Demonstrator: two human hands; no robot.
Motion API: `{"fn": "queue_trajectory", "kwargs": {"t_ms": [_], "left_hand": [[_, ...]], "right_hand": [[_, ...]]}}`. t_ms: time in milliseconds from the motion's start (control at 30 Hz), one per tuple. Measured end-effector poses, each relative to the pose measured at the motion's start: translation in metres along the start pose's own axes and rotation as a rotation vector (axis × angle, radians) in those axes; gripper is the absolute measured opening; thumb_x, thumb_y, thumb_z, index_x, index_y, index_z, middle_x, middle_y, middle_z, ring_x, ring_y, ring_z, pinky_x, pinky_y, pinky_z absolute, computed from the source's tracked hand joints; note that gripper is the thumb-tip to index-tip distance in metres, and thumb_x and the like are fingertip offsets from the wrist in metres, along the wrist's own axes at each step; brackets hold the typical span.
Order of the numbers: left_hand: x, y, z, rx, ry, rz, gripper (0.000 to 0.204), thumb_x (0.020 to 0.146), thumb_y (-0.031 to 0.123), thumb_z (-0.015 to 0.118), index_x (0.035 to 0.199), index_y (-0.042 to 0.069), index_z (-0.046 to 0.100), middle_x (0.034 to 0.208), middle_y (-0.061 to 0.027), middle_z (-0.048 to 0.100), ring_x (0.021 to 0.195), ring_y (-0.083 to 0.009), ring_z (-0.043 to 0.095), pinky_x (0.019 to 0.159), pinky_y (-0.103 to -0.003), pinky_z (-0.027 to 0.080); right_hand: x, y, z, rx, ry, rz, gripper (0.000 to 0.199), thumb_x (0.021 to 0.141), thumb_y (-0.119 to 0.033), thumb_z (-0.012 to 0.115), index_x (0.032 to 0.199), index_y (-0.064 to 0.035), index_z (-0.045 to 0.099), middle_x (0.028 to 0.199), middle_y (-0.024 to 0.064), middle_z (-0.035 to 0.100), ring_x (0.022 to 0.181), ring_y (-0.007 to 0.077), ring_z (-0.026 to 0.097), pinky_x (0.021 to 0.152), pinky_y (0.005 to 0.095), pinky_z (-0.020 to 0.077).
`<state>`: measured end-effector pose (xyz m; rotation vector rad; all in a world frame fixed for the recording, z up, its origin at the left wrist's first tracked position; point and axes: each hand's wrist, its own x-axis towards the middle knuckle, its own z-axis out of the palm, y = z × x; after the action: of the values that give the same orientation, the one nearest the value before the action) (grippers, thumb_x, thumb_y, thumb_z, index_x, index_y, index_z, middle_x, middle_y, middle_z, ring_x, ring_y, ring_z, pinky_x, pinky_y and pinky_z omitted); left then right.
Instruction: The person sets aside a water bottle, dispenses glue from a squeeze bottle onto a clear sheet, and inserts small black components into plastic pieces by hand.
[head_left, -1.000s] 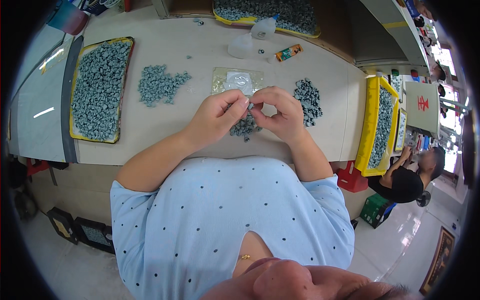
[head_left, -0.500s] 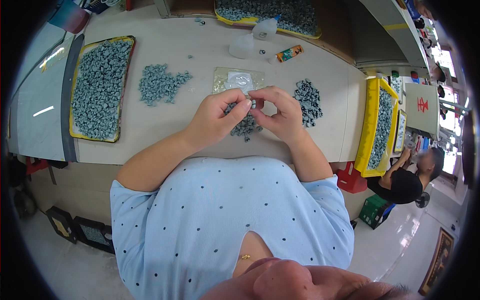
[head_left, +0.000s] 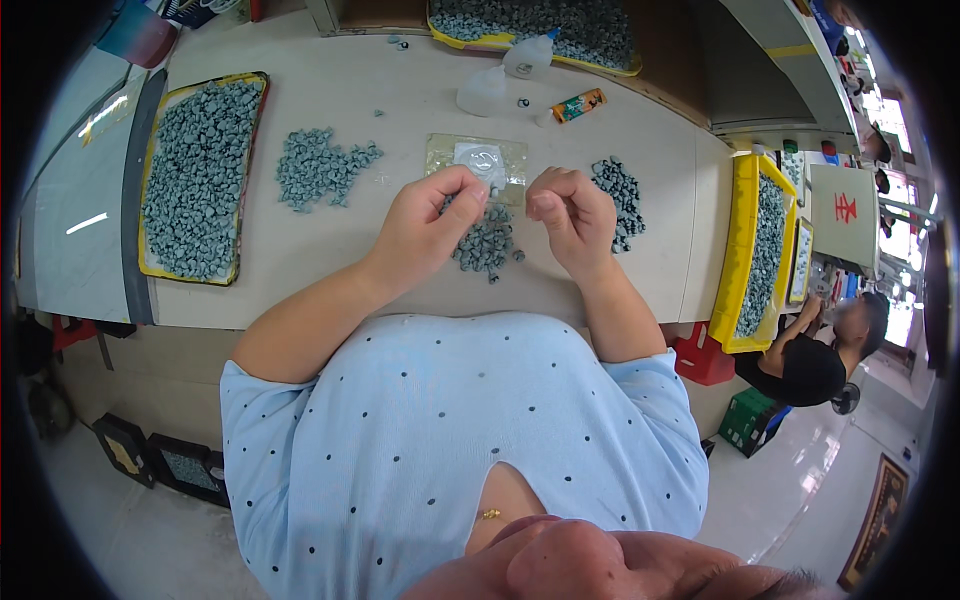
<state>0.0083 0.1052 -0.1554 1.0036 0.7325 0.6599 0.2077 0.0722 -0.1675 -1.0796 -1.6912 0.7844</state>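
Observation:
My left hand (head_left: 428, 222) is closed in a pinch, with a small grey-green piece (head_left: 493, 191) showing at the tips of thumb and forefinger. A short gap separates it from my right hand (head_left: 578, 218), whose fingers are curled in against the thumb; anything inside is hidden. Beneath and between the hands lies a loose heap of small grey-green pieces (head_left: 487, 243). Just beyond them is a flat, yellowish clear pad (head_left: 512, 160) with a white patch on it. A darker heap of pieces (head_left: 620, 203) sits right of my right hand.
A loose pile (head_left: 322, 168) and a full yellow-edged tray (head_left: 262, 120) stand at left. Further back are two white squeeze bottles (head_left: 482, 92), an orange-green tube (head_left: 578, 106) and another filled tray (head_left: 470, 42). A yellow bin (head_left: 733, 270) is at right; beyond it sits another person (head_left: 810, 365).
My hands have parted: the right has drawn away to the right and its fingers have curled in. The left has shifted slightly left, still pinching.

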Motion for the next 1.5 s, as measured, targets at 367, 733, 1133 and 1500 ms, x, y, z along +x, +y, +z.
{"fn": "queue_trajectory", "kwargs": {"t_ms": [367,733,1133,1500], "left_hand": [[0.002,0.006,0.001,-0.066,0.06,-0.102,0.02,0.094,0.022,0.045,0.079,0.008,0.046,0.062,0.0068,0.033,0.05,-0.0018,0.026,0.043,-0.019,0.021],[-0.015,0.05,-0.003,0.804,0.048,-0.025,0.024,0.089,0.019,0.053,0.076,-0.001,0.054,0.058,-0.0095,0.05,0.05,-0.0152,0.044,0.048,-0.03,0.036],[-0.021,-0.007,0.02,1.111,0.166,-0.037,0.022,0.087,0.017,0.053,0.078,-0.003,0.056,0.066,-0.023,0.057,0.062,-0.0403,0.056,0.057,-0.044,0.044],[-0.023,0.017,-0.018,0.696,0.209,-0.162,0.025,0.089,0.021,0.055,0.08,-0.002,0.058,0.061,-0.0069,0.052,0.056,-0.0129,0.048,0.053,-0.028,0.038]], "right_hand": [[0.015,-0.014,0.002,-0.183,-0.041,0.198,0.008,0.086,-0.007,0.059,0.089,-0.0002,0.059,0.08,0.0078,0.061,0.066,0.0133,0.057,0.058,0.0239,0.0451],[0.004,-0.023,-0.028,-0.428,-0.164,0.16,0.011,0.08,-0.008,0.063,0.09,-0.0046,0.064,0.084,0.0076,0.063,0.071,0.0218,0.059,0.058,0.0285,0.0476],[-0.015,-0.02,-0.042,-0.54,-0.325,0.188,0.012,0.079,-0.008,0.062,0.09,-0.0064,0.066,0.089,0.0067,0.063,0.079,0.0258,0.061,0.068,0.0326,0.0502],[-0.007,-0.024,-0.033,-0.519,-0.384,0.153,0.018,0.072,-0.005,0.064,0.09,-0.0091,0.067,0.09,0.0049,0.061,0.078,0.0245,0.06,0.068,0.0327,0.0499]]}}
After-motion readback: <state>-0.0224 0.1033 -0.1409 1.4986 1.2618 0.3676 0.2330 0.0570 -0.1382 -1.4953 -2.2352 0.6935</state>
